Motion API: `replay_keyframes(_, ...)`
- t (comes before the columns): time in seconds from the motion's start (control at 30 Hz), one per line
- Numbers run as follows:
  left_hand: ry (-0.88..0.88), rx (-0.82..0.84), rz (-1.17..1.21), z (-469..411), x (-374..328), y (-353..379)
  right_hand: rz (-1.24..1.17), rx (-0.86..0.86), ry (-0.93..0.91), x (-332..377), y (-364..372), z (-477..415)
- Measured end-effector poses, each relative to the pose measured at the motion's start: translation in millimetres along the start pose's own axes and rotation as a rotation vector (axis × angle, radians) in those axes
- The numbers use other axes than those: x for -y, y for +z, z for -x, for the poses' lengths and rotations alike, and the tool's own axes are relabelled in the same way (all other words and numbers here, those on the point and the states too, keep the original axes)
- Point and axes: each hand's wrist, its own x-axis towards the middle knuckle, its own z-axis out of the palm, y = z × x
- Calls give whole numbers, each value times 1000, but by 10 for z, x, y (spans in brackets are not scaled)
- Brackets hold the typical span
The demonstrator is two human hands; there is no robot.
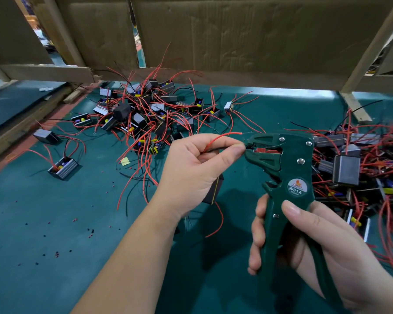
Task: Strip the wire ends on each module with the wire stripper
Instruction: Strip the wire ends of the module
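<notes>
Head view. Pinching a black wire (pixel 222 148) between left hand (pixel 191 168) thumb and fingers (pixel 234 152), end set in the jaws of the wire stripper (pixel 288 177), with its module (pixel 214 189) tucked under that palm. Gripping the green handles with the right hand (pixel 315 241), fingers curled round them. Judged mid-task: red wire (pixel 220 135) tip seemingly bared; heaps of modules (pixel 141 114) waiting, stripped or not unclear; insulation bits (pixel 90 231) strewn on the surface (pixel 55 223). Reads "W01A" on the round label (pixel 295 190).

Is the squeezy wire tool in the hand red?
No, the wire stripper gripped by the right hand is dark green.
</notes>
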Motion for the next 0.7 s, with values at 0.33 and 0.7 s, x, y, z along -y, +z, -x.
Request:
replay_keyframes(0.33,-5,60,-80,-1,2,-59,44,-54,27,-5,11,3)
replay_keyframes(0.7,11,5,-141,-29,74,-93,-89,-268,-111,-48,-20,-113)
